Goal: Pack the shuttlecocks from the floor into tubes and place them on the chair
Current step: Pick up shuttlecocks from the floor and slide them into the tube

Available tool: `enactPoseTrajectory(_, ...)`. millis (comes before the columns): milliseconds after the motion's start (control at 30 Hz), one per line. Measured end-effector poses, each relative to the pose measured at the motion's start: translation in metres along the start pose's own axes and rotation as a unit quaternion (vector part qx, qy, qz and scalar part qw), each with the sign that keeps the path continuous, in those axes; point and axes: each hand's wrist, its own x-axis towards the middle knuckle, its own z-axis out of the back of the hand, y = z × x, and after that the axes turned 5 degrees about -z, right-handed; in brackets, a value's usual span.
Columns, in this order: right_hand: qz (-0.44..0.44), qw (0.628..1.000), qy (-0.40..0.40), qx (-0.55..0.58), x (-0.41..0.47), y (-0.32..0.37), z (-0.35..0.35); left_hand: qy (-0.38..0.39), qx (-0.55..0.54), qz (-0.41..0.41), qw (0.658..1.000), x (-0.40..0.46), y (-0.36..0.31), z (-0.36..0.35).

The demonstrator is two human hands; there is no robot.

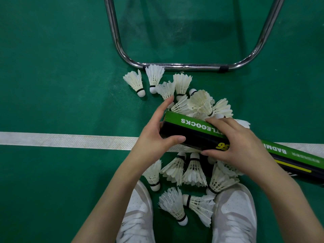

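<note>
Both hands on one green-and-black tube (196, 132), held crosswise above the white court line (66, 140).

Left hand (157, 135): curled round the tube's near end, thumb along the black side, forefinger stretched over the green top edge. Whether that end was capped or open: could not tell, covered by the palm.

Right hand (233, 148): wrapped over the tube's middle, fingers curved across the top, thumb pressed to the lower side. Rest of the tube ran out past the right wrist toward the frame's right edge.

Contents of tube: not visible.

Shuttlecocks (192, 170) loose on the green floor (52, 85):
- heaped just beyond the fingertips of both hands, feathers overlapping, some touching the tube's far edge;
- two lying apart (134, 83), beyond and left of the left hand;
- a second cluster under the hands and wrists, between the white shoes (235, 213).

Chrome chair frame (184, 66): bottom bar on the floor just beyond the far heap, one shuttlecock touching it; legs rising toward the top edge.

Open room: bare floor wide to the left of the left hand and right of the right hand beyond the tube; crowded directly ahead and below.
</note>
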Motion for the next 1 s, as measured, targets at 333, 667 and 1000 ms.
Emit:
enactPoseTrajectory(333,-0.001,1.0,0.005,0.0,-0.002,0.0,0.0,0.083,-0.006,0.02,0.996,0.006,0.002,0.009)
enactPoseTrajectory(667,-0.004,1.0,0.002,0.004,-0.002,0.0,0.0,-0.02,0.048,0.031,0.998,-0.014,0.02,0.032)
enactPoseTrajectory(1000,-0.009,1.0,-0.014,0.004,0.0,-0.003,0.0,0.179,0.158,0.176,0.955,-0.028,0.05,0.039)
